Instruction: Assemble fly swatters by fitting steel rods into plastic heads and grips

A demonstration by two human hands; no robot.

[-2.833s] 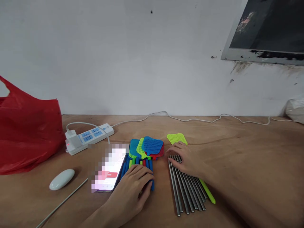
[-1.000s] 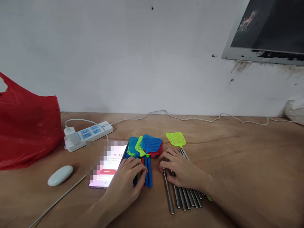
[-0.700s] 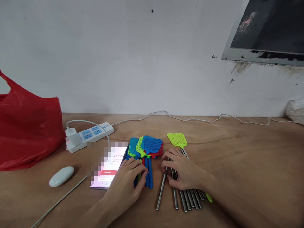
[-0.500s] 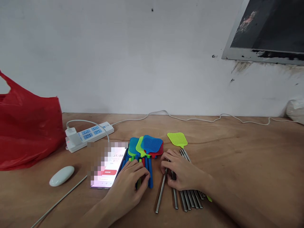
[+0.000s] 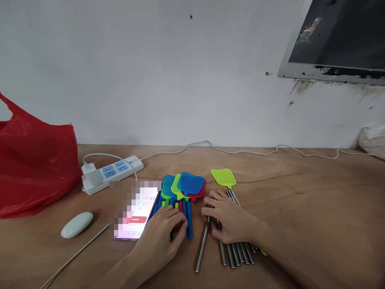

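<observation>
Slim round steel rods [image 5: 237, 253] lie bunched on the wooden counter [image 5: 315, 192] under the flat, unclenched right hand [image 5: 230, 220], and one loose rod [image 5: 201, 251] splayed toward seven o'clock could roll against the blue plastic swatter handles [image 5: 189, 220] beneath the left hand [image 5: 164, 235], whose grip I cannot tell.

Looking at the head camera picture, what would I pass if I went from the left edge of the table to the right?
Red plastic bag → white oval mouse → power strip → phone → stack of coloured fly swatters → lone steel rod → bundle of steel rods → white bag at the far right edge.
</observation>
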